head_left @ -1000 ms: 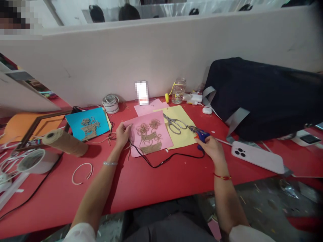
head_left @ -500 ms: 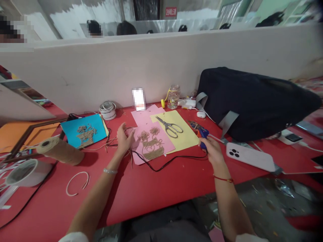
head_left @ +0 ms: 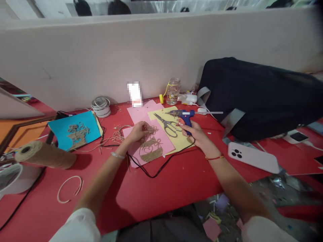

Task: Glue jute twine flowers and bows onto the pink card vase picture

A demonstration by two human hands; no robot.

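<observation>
My right hand (head_left: 198, 136) grips a blue hot glue gun (head_left: 187, 118), raised over the yellow paper (head_left: 181, 144). Its nozzle points left, and a clear glue stick (head_left: 209, 112) juts from its back. On a pink sheet (head_left: 135, 158) lies a twine picture: a woven pot shape (head_left: 151, 154) with flowers above. My left hand (head_left: 137, 132) bends over the left twine flower (head_left: 144, 130), fingers pinched on it and partly hiding it. The right twine flower (head_left: 152, 129) shows beside the fingertips. Grey-handled scissors (head_left: 170, 127) rest on the yellow paper, below the glue gun.
Left are a twine spool (head_left: 47, 155), a blue sheet with twine work (head_left: 60, 129), a tape roll (head_left: 30, 179) and loose cord (head_left: 117, 136). A glass jar (head_left: 173, 92), dark bag (head_left: 252, 97) and phone (head_left: 252, 157) stand or lie right. The gun's black cable (head_left: 161, 169) crosses the front.
My right hand has lifted the glue gun and brought it left, over the scissors and yellow paper. My left hand has moved right from the pink sheet's edge onto the twine flower.
</observation>
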